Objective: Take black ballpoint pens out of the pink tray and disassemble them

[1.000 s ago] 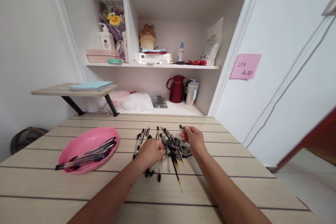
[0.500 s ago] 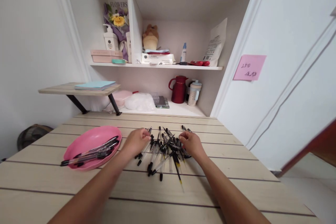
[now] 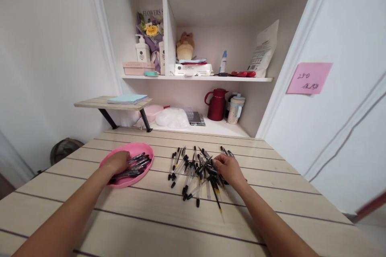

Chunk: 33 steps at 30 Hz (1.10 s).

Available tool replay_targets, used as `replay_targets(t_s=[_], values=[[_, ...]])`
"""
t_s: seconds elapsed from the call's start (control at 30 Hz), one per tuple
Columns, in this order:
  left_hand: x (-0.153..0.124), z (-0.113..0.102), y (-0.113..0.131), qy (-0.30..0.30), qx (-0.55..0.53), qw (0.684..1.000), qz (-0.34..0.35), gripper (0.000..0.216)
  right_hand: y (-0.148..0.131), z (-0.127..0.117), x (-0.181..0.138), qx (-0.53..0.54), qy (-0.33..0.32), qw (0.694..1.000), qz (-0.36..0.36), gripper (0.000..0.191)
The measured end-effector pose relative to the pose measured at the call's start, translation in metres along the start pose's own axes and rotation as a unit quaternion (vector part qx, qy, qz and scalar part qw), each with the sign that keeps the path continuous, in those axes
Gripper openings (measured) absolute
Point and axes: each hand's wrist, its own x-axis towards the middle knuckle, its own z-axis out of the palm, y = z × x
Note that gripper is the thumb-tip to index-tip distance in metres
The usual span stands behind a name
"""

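Observation:
A loose pile of black-capped clear pens lies on the striped wooden table. To its left sits a pink oval dish with several pens in it. My left hand is over the dish, knuckles up, fingers curled down among the pens there; what they hold is hidden. My right hand rests on the right side of the pile, fingers bent and pinching at pens.
A small raised wooden shelf with a blue booklet stands at the table's back left. Behind are white shelves with a red jug, a cup, a plastic bag and bottles. A pink note sticks on the right wall.
My left hand has gone from the pen pile leftward to the pink dish. My right hand stayed on the pile. The view has swung to the left.

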Motion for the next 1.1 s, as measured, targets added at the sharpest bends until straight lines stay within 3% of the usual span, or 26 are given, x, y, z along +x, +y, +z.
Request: replay_targets(t_s=[0.07, 0.13, 0.23, 0.3, 0.37, 0.4, 0.43, 0.5, 0.6, 0.73, 0.8, 0.93, 1.03, 1.1], values=[[-0.001, -0.009, 0.004, 0.004, 0.014, 1.0, 0.008, 0.008, -0.001, -0.002, 0.0, 0.001, 0.009, 1.0, 0.001, 0.013], [-0.004, -0.019, 0.015, 0.047, 0.011, 0.999, 0.012, 0.013, -0.003, -0.003, 0.001, 0.01, 0.023, 1.0, 0.002, 0.014], [-0.021, -0.022, 0.053, 0.093, -0.109, 0.989, 0.04, 0.017, -0.016, 0.001, -0.004, 0.076, 0.032, 0.997, 0.011, 0.019], [-0.04, -0.011, 0.091, 0.01, -0.289, 0.955, 0.065, 0.02, -0.031, 0.007, -0.012, 0.162, 0.005, 0.986, 0.024, 0.025], [-0.061, 0.01, 0.132, -0.113, -0.442, 0.888, 0.055, 0.024, -0.046, 0.015, -0.023, 0.267, -0.049, 0.961, 0.047, 0.031], [-0.07, 0.021, 0.151, -0.147, -0.49, 0.857, 0.056, 0.024, -0.051, 0.019, -0.027, 0.315, -0.073, 0.944, 0.059, 0.033], [-0.078, 0.033, 0.167, -0.169, -0.519, 0.836, 0.058, 0.024, -0.056, 0.023, -0.031, 0.353, -0.081, 0.929, 0.071, 0.035], [-0.088, 0.054, 0.192, -0.173, -0.539, 0.822, 0.058, 0.026, -0.058, 0.028, -0.035, 0.388, -0.062, 0.916, 0.084, 0.035], [-0.091, 0.069, 0.21, -0.181, -0.571, 0.8, 0.043, 0.028, -0.051, 0.027, -0.032, 0.391, -0.025, 0.915, 0.093, 0.036], [-0.086, 0.066, 0.21, -0.338, -0.653, 0.678, -0.004, 0.028, -0.042, 0.018, -0.023, 0.435, -0.064, 0.89, 0.121, 0.033], [-0.085, 0.062, 0.209, -0.384, -0.665, 0.641, -0.011, 0.027, -0.041, 0.014, -0.02, 0.462, -0.086, 0.874, 0.125, 0.032], [-0.083, 0.06, 0.214, -0.361, -0.654, 0.665, 0.019, 0.027, -0.044, 0.015, -0.021, 0.486, -0.101, 0.861, 0.111, 0.033], [-0.082, 0.064, 0.223, -0.305, -0.654, 0.691, 0.04, 0.025, -0.047, 0.022, -0.025, 0.489, -0.069, 0.863, 0.102, 0.033], [-0.082, 0.069, 0.229, -0.277, -0.667, 0.691, 0.041, 0.024, -0.048, 0.026, -0.028, 0.483, -0.049, 0.868, 0.103, 0.031]])
